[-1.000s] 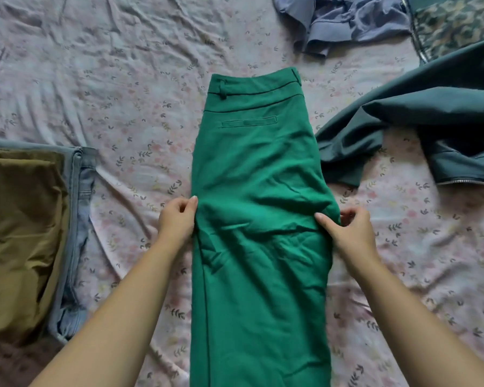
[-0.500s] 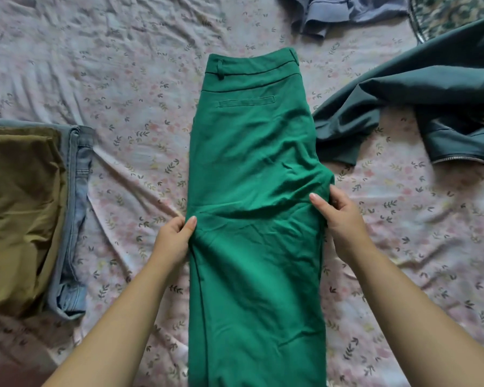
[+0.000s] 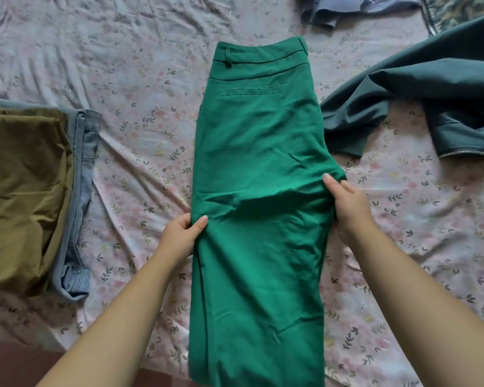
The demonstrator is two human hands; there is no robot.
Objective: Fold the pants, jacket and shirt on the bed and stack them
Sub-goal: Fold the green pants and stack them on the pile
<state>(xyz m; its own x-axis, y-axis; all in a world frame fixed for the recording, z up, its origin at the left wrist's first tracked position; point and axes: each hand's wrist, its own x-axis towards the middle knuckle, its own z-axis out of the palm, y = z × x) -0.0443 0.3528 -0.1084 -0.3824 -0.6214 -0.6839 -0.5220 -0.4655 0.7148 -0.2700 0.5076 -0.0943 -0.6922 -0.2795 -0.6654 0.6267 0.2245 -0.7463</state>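
Bright green pants [image 3: 259, 152] lie lengthwise down the middle of the bed, folded leg on leg, waistband at the far end. My left hand [image 3: 180, 237] pinches their left edge about halfway down, thumb on top of the cloth. My right hand [image 3: 347, 205] grips the right edge at the crotch bulge, thumb on top. A dark teal jacket [image 3: 430, 88] lies crumpled at the right, its sleeve touching the pants. A bluish-purple shirt [image 3: 344, 8] is bunched at the top edge.
At the left sits a stack of folded clothes: an olive garment [image 3: 20, 191] on top of blue jeans [image 3: 80, 208]. A patterned green cloth [image 3: 464, 7] shows at the top right corner. The floral bedsheet [image 3: 140, 113] is wrinkled, and the bed's near edge runs along the bottom left.
Both hands slid a little along the pants' edges, the right one farther up toward the crotch bulge. The view shifted, and the cloth between the hands has bunched slightly.
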